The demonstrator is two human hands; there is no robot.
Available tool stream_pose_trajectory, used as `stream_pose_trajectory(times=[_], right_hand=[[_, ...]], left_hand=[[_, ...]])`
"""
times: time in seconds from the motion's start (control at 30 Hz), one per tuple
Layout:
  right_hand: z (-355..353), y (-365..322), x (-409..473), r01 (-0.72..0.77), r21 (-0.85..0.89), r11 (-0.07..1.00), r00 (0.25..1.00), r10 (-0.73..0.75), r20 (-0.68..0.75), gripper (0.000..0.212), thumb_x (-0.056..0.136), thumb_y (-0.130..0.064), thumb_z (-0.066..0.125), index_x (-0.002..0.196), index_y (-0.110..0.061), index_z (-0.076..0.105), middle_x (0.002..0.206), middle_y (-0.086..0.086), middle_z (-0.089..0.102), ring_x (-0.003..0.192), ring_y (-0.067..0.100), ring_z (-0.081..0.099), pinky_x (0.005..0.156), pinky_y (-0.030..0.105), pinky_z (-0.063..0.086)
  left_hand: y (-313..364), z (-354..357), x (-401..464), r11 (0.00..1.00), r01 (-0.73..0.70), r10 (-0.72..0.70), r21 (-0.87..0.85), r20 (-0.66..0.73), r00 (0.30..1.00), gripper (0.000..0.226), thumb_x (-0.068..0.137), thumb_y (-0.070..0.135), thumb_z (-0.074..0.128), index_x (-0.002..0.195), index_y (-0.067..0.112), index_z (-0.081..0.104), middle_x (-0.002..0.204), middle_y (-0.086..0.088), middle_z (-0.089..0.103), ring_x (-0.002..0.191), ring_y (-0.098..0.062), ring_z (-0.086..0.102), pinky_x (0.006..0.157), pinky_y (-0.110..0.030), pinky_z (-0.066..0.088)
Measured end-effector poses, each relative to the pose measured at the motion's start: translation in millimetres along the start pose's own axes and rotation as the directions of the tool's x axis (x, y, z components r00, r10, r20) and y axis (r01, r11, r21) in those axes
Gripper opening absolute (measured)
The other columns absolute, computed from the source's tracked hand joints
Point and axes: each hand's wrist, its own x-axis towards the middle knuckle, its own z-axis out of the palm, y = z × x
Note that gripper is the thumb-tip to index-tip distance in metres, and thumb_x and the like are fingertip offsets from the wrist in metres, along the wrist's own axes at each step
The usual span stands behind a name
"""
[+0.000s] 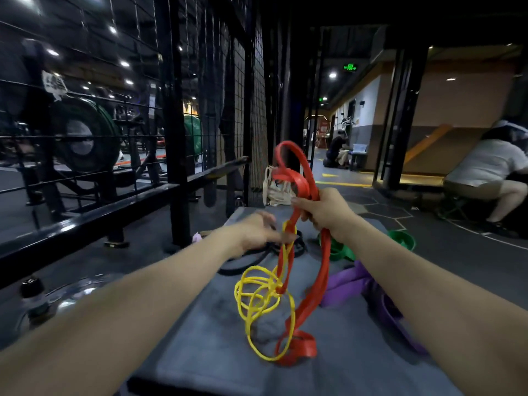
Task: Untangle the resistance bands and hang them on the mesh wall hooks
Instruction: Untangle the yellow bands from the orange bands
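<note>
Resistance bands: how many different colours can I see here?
5: red band gripped in the right hand, yellow band tangled with it, black band, green band, purple band on the mat. More may be hidden.

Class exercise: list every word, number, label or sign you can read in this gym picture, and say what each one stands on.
No text can be read.
Green lit exit sign hanging from the ceiling: symbols too small to read.
White paper tag on the black wire mesh wall: dark marks, blurred.
Green round weight plate behind the mesh: pale lettering, blurred.
</note>
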Motion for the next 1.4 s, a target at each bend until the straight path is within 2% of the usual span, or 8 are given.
stream_pose_trajectory(times=[0.27,0.4,0.63,0.73,0.9,1.07,1.23,1.4], right_hand=[[-22,-23,8,0.030,0.150,0.988,0.996,-0.017,-0.082,0.020,0.088,-0.014,0.063,0.069,-0.010,0.058,0.050,0.001,0.051,0.028,0.004,0.033,0.032,0.016,0.026],[-50,-9,18,0.004,0.254,0.967,0.964,0.064,-0.258,0.023,0.088,-0.013,0.063,0.067,-0.009,0.056,0.036,-0.004,0.051,0.024,0.003,0.032,0.030,0.013,0.023],[-49,33,10,0.047,0.177,0.983,0.934,0.019,-0.356,0.032,0.089,0.005,0.047,0.063,-0.012,0.052,0.051,0.000,0.054,0.033,0.001,0.048,0.032,0.012,0.034],[-54,41,6,0.008,0.217,0.976,0.941,0.066,-0.333,0.031,0.093,0.004,0.040,0.069,-0.011,0.053,0.057,0.002,0.057,0.042,0.005,0.051,0.032,0.008,0.032],[-50,37,-8,-0.055,0.412,0.910,0.974,0.140,-0.179,0.020,0.095,0.005,0.031,0.100,0.001,0.050,0.071,0.013,0.050,0.023,0.001,0.040,0.027,0.012,0.024],[-56,51,-8,-0.104,0.385,0.917,0.965,0.186,-0.184,0.022,0.094,0.003,0.039,0.076,-0.001,0.051,0.062,0.015,0.053,0.026,0.005,0.038,0.030,0.013,0.019],[-64,59,-2,-0.202,0.339,0.919,0.943,0.276,-0.186,0.034,0.092,0.006,0.030,0.062,-0.007,0.040,0.057,0.010,0.041,0.021,0.005,0.025,0.030,0.010,0.017],[-48,63,12,-0.210,-0.151,0.966,0.973,0.192,-0.129,0.021,0.089,-0.017,0.057,0.069,-0.012,0.053,0.070,0.011,0.055,0.030,0.006,0.043,0.028,0.016,0.027]], left_hand=[[-24,12,13,0.988,-0.015,0.000,-0.152,-0.094,0.996,0.030,0.101,0.019,0.037,0.078,0.013,0.056,0.067,-0.003,0.052,0.061,-0.013,0.048,0.062,-0.024,0.041],[-42,-29,9,0.957,0.150,-0.209,-0.248,-0.237,0.949,0.036,0.100,0.020,0.038,0.070,0.012,0.055,0.049,0.003,0.036,0.036,-0.007,0.025,0.031,-0.012,0.016],[-57,-35,9,0.888,0.341,-0.431,-0.309,-0.300,0.851,0.034,0.101,0.016,0.031,0.072,0.009,0.048,0.057,-0.007,0.035,0.052,-0.013,0.023,0.045,-0.022,0.020],[-60,-25,15,0.921,0.230,-0.350,-0.314,-0.413,0.841,0.032,0.099,0.020,0.041,0.075,0.009,0.060,0.039,0.005,0.053,0.051,-0.014,0.037,0.045,-0.020,0.033],[-55,33,10,0.959,0.115,-0.168,-0.261,-0.193,0.967,0.037,0.102,0.015,0.033,0.074,0.006,0.056,0.066,-0.003,0.052,0.063,-0.012,0.045,0.046,-0.008,0.040],[-68,82,18,0.988,0.151,-0.150,-0.038,0.021,0.988,0.007,0.095,0.016,0.052,0.090,0.013,0.056,0.086,0.003,0.057,0.078,-0.007,0.053,0.075,-0.015,0.047],[-68,112,35,0.998,-0.013,0.018,0.059,-0.076,0.997,0.116,0.043,0.057,0.086,0.135,0.011,0.034,0.132,-0.007,0.043,0.124,-0.020,0.043,0.102,-0.034,0.041],[-26,108,43,0.914,-0.356,0.351,-0.193,-0.062,0.934,0.105,0.045,0.044,0.090,0.131,0.010,0.042,0.127,-0.001,0.046,0.124,-0.012,0.044,0.095,-0.016,0.035]])
